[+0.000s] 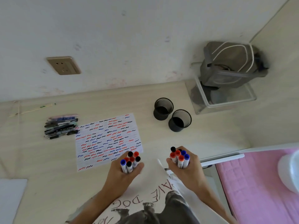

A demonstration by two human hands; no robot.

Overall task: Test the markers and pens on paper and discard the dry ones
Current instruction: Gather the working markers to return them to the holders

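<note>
From the head view, looking down past my printed T-shirt (155, 206), my left hand (124, 173) is curled round a bunch of markers (130, 160), caps pointing up: two black, two red and a blue cap show plainly, with another black one in front. My fingers wrap the white barrels tightly, and the thumb closes the fist on the right side. My right hand (186, 170) grips a second bunch of markers (179, 157) the same way, upright in the fist, with red caps to the left, blue caps to the right and one black cap standing above the rest at the back.

Both fists hang over the near edge of the desk (210, 136), a gap between them. Just ahead of my left hand, touching distance from its marker caps, lies the test paper (106, 139), covered in rows of short red, blue and black squiggles. Beyond that sheet's far left corner, well away from either grip, a pile of pens (61, 126) lies flat on the desk.

Ahead of my right hand, further off, stand two black mesh pen cups (172, 116), side by side and nearly touching. Beyond them, to the right, a wire basket (226, 101) sits in the corner with a grey bag (229, 65) resting in it. A wall socket (63, 65) shows far ahead on my left.
</note>
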